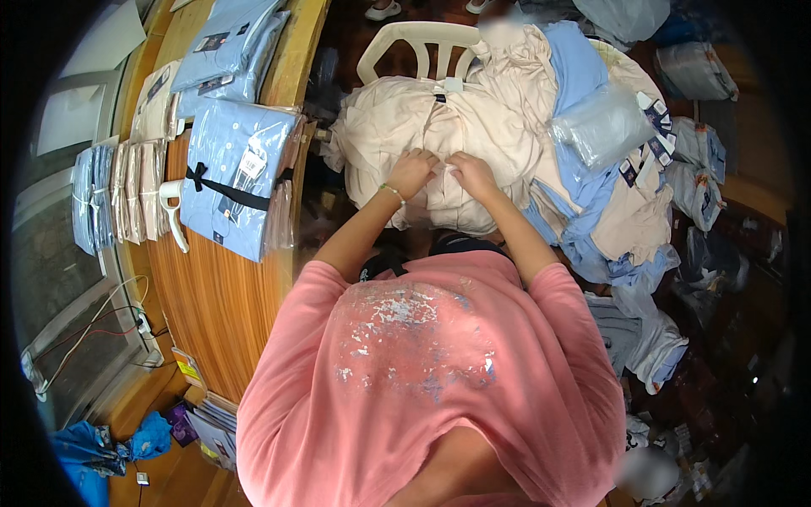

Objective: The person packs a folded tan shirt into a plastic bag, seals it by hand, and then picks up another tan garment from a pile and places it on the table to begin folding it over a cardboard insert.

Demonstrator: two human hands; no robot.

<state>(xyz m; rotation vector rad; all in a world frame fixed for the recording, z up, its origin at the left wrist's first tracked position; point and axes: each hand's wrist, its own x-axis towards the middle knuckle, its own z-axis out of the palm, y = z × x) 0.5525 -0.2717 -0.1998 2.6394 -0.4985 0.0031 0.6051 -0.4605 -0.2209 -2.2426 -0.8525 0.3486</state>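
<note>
A cream shirt (380, 114) lies spread in front of me over a soft heap, its collar with a dark label at the far side. My left hand (413, 173) rests on its front, fingers curled in at the middle edge. Just to the right, my right hand (470, 175) pinches the cloth near the same front opening, with thumb and fingers together. A narrow strip of shirt shows between the two hands. The fingertips are partly hidden by the cloth. A white plastic chair (431, 34) stands beyond the shirt.
Blue and cream shirts with hanging tags pile up at the right, under a clear plastic bag (601, 127). On the wooden table (224, 313) at the left are bagged blue shirts (224, 152), folded cream ones (139, 190) and a white handle-shaped tool (174, 215). Bagged clothes (659, 346) lie lower right.
</note>
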